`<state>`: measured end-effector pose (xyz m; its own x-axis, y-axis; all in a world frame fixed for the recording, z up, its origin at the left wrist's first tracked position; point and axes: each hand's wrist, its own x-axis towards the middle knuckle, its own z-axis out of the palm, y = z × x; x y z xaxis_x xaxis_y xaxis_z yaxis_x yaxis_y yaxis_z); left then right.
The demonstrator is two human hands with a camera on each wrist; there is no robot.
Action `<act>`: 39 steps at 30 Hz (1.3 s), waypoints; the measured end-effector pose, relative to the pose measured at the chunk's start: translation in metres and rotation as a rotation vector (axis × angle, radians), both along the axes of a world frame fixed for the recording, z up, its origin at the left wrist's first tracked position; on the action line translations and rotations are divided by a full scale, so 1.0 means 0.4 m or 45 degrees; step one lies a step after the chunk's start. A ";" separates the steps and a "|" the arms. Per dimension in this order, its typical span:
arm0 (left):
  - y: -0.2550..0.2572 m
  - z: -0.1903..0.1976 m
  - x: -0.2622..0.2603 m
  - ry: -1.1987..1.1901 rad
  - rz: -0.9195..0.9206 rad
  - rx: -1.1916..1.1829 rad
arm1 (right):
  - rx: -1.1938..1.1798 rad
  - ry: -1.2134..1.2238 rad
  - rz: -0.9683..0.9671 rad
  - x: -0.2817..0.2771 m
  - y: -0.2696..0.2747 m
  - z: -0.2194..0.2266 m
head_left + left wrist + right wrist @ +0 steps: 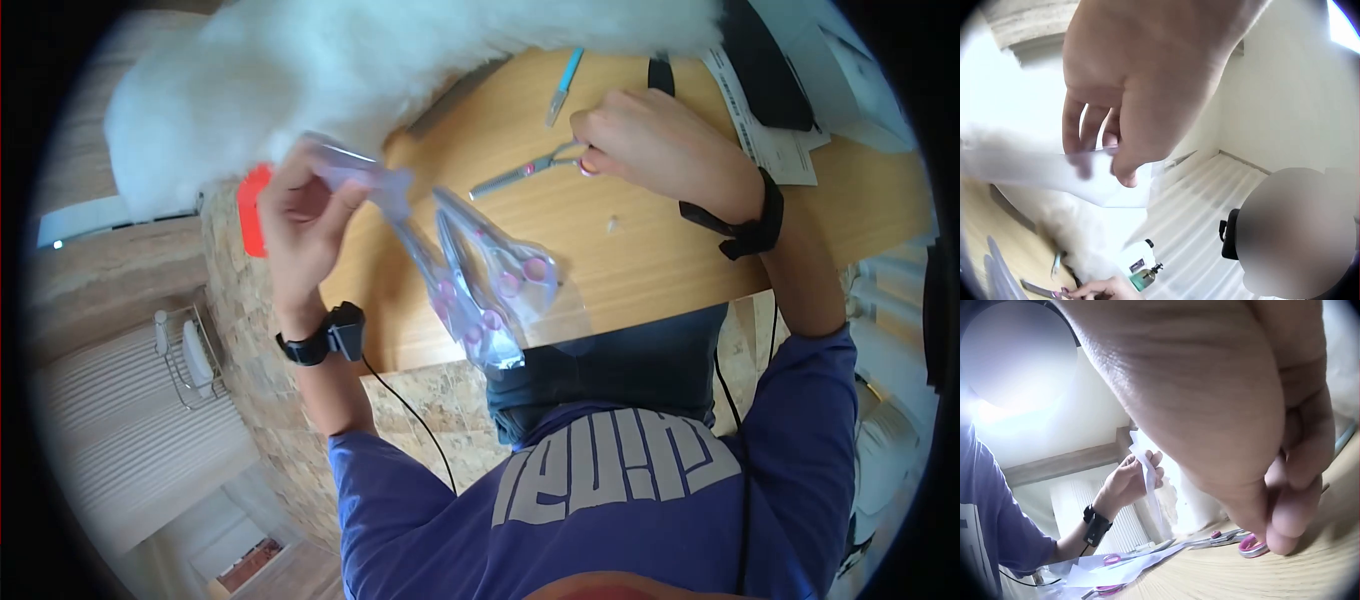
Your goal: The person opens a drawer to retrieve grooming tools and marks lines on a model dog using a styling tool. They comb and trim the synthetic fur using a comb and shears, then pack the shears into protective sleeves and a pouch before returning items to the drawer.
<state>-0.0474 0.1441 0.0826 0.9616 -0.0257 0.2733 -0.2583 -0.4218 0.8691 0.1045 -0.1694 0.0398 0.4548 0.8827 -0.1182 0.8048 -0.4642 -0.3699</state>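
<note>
My left hand pinches the upper end of a clear plastic pouch between thumb and fingers. The pouch hangs down to the right over the table; several scissors with pink finger rings lie in or under the clear plastic, which I cannot tell apart. In the left wrist view the thumb and fingertips press on the pouch's film. With curled fingers my right hand holds the ring end of another pair of scissors, whose blades point left, low over the tabletop. One pink ring shows beside the fingertips.
White fluffy fur covers the far left edge of the wooden table. A blue-handled craft knife lies at the back. Papers and a black case are at the back right. A red object is beyond the left hand.
</note>
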 end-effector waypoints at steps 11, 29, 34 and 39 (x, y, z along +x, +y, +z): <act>-0.033 -0.079 0.022 0.051 0.130 0.051 | 0.233 -0.039 -0.097 -0.021 0.005 -0.017; -0.047 -0.097 0.008 -0.350 0.278 0.426 | 0.548 -0.159 -0.094 0.017 0.014 -0.040; -0.045 -0.091 0.010 -0.384 0.315 0.725 | 0.611 -0.304 -0.111 0.044 -0.002 -0.054; -0.040 -0.099 0.009 -0.446 0.347 0.820 | 0.454 -0.110 -0.135 0.068 -0.014 -0.027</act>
<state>-0.0439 0.1283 0.0431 0.8171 -0.0578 0.5737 -0.2875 -0.9033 0.3184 0.1316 -0.1749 0.0289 0.5407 0.8090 0.2306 0.7944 -0.4007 -0.4565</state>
